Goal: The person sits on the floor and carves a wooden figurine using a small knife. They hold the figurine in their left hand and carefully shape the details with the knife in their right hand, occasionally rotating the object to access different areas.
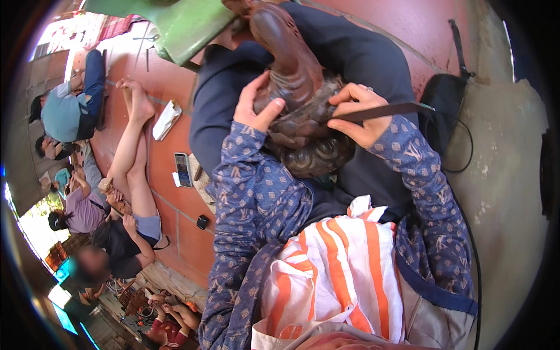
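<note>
A dark brown carved wooden statue (291, 58) lies across my lap, with a smooth rounded upper part and a more deeply carved, scrolled base. My left hand (252, 111) grips its left side, the thumb resting on the wood. In my right hand (366, 123) is a thin, flat, dark strip-like tool (391, 111), pinched between thumb and fingers. One end of the strip reaches toward the statue's carved folds; the other sticks out to the right. Whether its tip touches the wood is hard to tell.
On the red tiled floor to my left lie a phone (183, 169), a white packet (167, 120) and a small black case (203, 221). A green surface (186, 26) stands ahead. Several people sit at far left, one with bare legs stretched out (137, 157). A black bag (441, 102) with a cable lies right.
</note>
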{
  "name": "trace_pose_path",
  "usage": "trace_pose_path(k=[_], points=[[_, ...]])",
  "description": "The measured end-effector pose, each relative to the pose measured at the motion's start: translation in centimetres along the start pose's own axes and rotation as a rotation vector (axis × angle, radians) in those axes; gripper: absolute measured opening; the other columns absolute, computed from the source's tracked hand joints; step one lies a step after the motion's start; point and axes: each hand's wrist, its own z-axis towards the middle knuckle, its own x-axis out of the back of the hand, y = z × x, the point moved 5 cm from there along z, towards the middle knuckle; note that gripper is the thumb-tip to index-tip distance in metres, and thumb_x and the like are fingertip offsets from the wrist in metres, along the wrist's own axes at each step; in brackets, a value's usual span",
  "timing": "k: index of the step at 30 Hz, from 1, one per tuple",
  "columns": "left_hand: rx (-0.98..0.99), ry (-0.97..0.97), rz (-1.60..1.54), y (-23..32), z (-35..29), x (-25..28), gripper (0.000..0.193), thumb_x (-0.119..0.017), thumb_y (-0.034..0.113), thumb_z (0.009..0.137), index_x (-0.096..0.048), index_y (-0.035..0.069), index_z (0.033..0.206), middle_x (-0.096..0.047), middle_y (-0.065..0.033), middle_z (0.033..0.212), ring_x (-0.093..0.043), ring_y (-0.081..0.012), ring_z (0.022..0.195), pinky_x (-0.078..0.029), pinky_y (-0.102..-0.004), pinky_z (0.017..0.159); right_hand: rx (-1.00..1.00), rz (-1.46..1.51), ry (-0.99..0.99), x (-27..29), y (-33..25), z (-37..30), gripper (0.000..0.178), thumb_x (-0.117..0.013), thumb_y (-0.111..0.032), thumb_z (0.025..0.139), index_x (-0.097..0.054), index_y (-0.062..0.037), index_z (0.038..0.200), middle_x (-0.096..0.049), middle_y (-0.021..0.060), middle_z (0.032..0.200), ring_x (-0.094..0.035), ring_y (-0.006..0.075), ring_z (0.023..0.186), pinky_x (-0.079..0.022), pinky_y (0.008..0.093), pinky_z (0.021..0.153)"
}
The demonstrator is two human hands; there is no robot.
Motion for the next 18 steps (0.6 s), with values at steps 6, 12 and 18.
trace_pose_path(k=[6,12,18], points=[[-0.027,-0.031,0.189,-1.1,0.3,0.9,0.059,-0.065,0.016,0.084,-0.041,-0.003,0.134,-0.052,-0.013,0.129,-0.049,-0.0202,0.119,-0.035,-0.0313,0.102,-0.057,0.152,-0.119,0.8,0.6,1.0,0.011,-0.071,-0.01,0.076,-0.066,-0.0006,0.078,-0.064,0.0132,0.09,-0.062,0.0284,0.084,-0.048,0.035,0.076],[-0.015,0.007,0.12,-0.8,0.4,0.6,0.062,-0.071,0.019,0.077,-0.047,0.0,0.131,-0.049,-0.0153,0.126,-0.05,-0.0248,0.118,-0.037,-0.0338,0.102,0.038,-0.005,-0.126,0.5,0.1,1.2,0.016,-0.075,-0.017,0.073,-0.066,-0.0032,0.076,-0.06,0.0098,0.087,-0.056,0.0245,0.081,-0.043,0.0358,0.073],[-0.017,0.014,0.131,-0.8,0.2,0.7,0.063,-0.071,0.02,0.077,-0.046,0.0,0.131,-0.049,-0.0156,0.125,-0.05,-0.025,0.118,-0.037,-0.0339,0.102,-0.05,0.283,-0.16,0.6,1.4,1.5,0.019,-0.076,-0.016,0.073,-0.066,-0.0028,0.081,-0.061,0.0099,0.083,-0.059,0.0266,0.075,-0.044,0.037,0.07]])
